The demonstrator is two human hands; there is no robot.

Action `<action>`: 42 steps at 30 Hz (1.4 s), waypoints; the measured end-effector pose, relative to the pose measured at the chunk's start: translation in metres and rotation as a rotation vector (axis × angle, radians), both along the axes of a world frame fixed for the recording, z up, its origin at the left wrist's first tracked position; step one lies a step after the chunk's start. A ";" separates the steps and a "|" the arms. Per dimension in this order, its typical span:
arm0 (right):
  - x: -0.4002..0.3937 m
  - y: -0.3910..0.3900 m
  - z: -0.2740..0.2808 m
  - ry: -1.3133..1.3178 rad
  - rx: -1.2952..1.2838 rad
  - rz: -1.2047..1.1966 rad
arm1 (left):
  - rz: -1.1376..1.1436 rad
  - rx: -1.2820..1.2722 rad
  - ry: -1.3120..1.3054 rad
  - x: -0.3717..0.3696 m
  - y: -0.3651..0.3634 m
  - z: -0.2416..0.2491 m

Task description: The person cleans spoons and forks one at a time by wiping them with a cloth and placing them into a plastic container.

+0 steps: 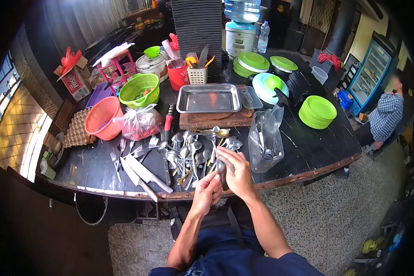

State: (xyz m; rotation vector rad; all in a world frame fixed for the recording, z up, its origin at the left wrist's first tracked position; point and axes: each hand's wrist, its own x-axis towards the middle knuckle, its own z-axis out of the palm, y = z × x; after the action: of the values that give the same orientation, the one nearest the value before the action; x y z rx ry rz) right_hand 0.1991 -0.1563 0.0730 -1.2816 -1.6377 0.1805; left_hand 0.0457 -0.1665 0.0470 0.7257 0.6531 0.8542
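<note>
Close over the table's front edge, both my hands meet around a metal spoon [221,166], its bowl toward the table and its handle toward me. My left hand [207,191] is closed, thumb and fingertips pinching the spoon from the left. Curved along the spoon's other side, my right hand [238,174] grips it with its fingers bent over toward the bowl. Just beyond lies a loose heap of spoons [184,151], with several forks [122,146] to its left. To the right, a clear plastic bag [267,147] holds more spoons.
Two knives [145,172] lie at the front left, handles toward the edge. Behind the heap, a metal tray [209,99] rests on a wooden board [193,120]. Green plates [317,112] are stacked at right; baskets [106,120] stand left. A person [386,115] sits far right.
</note>
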 end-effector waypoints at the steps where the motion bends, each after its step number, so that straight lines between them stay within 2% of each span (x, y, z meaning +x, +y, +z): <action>1: -0.002 0.000 -0.001 0.002 0.002 -0.004 | -0.004 0.002 0.002 0.000 0.001 0.000; 4: -0.006 -0.006 -0.016 0.686 -0.348 0.071 | 0.019 0.120 0.078 -0.004 0.005 -0.001; 5: -0.008 -0.011 -0.020 0.686 -0.346 0.071 | 0.074 0.113 0.085 -0.004 0.006 0.000; 7: -0.015 -0.019 -0.018 1.317 -0.529 0.281 | 0.106 0.118 0.050 -0.006 0.010 0.000; 8: -0.022 -0.021 -0.017 1.391 -0.470 0.279 | 0.107 0.115 0.051 -0.002 0.010 -0.005; 11: -0.031 -0.023 -0.025 1.325 -0.398 0.148 | 0.232 0.232 0.079 0.011 0.012 -0.022; 13: -0.039 -0.025 -0.026 1.168 -0.322 0.030 | 0.243 0.200 0.153 0.010 0.009 -0.026; 15: -0.039 -0.029 -0.026 0.966 -0.299 0.026 | 0.253 0.240 0.206 0.006 0.012 -0.030; 17: -0.039 -0.031 -0.029 0.930 -0.291 0.014 | 0.168 0.152 0.231 0.001 0.009 -0.021; 19: -0.039 -0.030 -0.029 0.891 -0.280 0.009 | 0.192 0.143 0.230 0.005 0.008 -0.016; 21: -0.036 -0.031 -0.027 0.887 -0.380 -0.030 | 0.135 0.050 0.170 0.004 0.006 -0.010; 23: -0.034 -0.031 -0.033 0.840 -0.388 -0.036 | 0.129 0.026 0.152 0.004 0.005 -0.016; 25: -0.034 -0.030 -0.032 0.772 -0.358 0.023 | 0.198 0.063 -0.091 0.007 0.007 -0.024; 27: -0.032 -0.030 -0.033 0.767 -0.344 0.036 | 0.143 0.011 -0.294 -0.004 0.012 -0.023; 29: -0.032 -0.033 -0.035 0.735 -0.446 0.076 | 0.237 0.171 0.015 -0.003 0.019 -0.017; 30: -0.031 -0.036 -0.035 0.735 -0.498 0.118 | 0.303 0.129 0.037 -0.003 0.022 -0.012; 35: -0.041 -0.040 -0.050 0.645 -0.450 0.047 | 0.352 0.036 -0.035 -0.001 0.032 -0.013; 37: -0.043 -0.044 -0.048 0.491 -0.320 0.024 | 0.367 -0.039 -0.093 -0.003 0.040 -0.008; 41: -0.041 -0.062 -0.056 0.545 -0.507 0.131 | 0.450 -0.034 -0.101 -0.009 0.056 -0.010; 42: -0.038 -0.062 -0.055 0.538 -0.514 0.144 | 0.465 -0.075 -0.178 -0.011 0.057 -0.010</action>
State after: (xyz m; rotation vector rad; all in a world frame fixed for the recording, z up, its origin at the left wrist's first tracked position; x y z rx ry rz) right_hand 0.1607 -0.2187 0.0182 -1.3305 -1.2450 0.9985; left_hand 0.0352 -0.1091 0.0370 0.4260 0.7010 1.2979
